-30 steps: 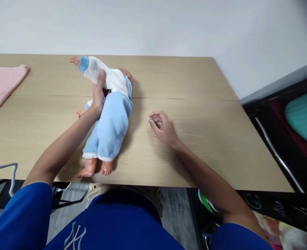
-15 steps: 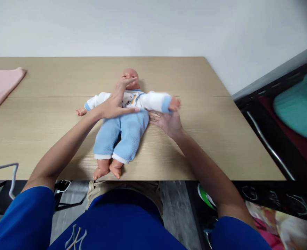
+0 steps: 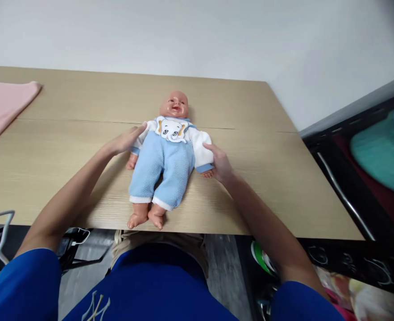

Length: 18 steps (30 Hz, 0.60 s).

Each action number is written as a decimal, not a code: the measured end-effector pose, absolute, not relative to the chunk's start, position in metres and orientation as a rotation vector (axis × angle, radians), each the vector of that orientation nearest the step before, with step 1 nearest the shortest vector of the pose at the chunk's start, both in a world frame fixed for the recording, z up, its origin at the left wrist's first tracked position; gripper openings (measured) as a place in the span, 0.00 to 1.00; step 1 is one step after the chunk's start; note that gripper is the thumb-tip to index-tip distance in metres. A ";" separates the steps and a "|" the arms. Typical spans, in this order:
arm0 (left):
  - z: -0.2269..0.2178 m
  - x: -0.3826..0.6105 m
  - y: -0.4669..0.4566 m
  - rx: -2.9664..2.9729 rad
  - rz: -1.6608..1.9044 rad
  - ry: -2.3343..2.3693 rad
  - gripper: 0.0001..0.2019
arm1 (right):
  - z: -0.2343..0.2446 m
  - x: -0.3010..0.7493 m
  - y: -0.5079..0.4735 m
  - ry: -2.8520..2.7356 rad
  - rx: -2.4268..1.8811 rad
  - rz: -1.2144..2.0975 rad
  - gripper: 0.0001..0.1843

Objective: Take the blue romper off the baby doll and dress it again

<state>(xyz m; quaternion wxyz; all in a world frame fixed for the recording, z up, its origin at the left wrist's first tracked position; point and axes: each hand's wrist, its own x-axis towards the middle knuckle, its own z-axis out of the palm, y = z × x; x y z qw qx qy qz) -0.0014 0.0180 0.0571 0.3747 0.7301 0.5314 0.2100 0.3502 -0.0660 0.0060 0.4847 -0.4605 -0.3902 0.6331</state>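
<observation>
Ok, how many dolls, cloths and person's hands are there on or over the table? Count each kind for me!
Dolls: 1, the bald baby doll in a white and light-blue outfit
Cloths: 1, the flat pale-pink cloth
Person's hands: 2, the bare left hand and the bare right hand
Total: 4

Pretty bright indoor light, soft and even, seems to come from above. Wall (image 3: 150, 35) pale grey, top right corner goes dark. Soft shadows on table (image 3: 277, 178) under forearms (image 3: 71, 194) and beside doll (image 3: 163, 160). Bit of shine on doll's forehead, glint along bar (image 3: 346, 195). Doll reads sharp enough, tho teal thing (image 3: 382, 151) looks mushy. Wide lens stretches stuff near edges. Under table, kinda murky.
</observation>
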 end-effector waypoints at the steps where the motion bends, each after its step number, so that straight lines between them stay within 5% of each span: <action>1: 0.057 0.004 0.014 1.830 0.576 1.268 0.45 | 0.007 0.342 -0.069 -0.960 -1.131 1.514 0.32; 7: 0.061 0.031 -0.006 1.732 0.843 1.146 0.42 | 0.016 0.323 -0.075 -0.972 -1.181 1.377 0.41; 18: 0.083 0.049 -0.089 1.636 1.241 1.234 0.35 | 0.093 0.345 -0.137 -1.020 -1.202 1.199 0.40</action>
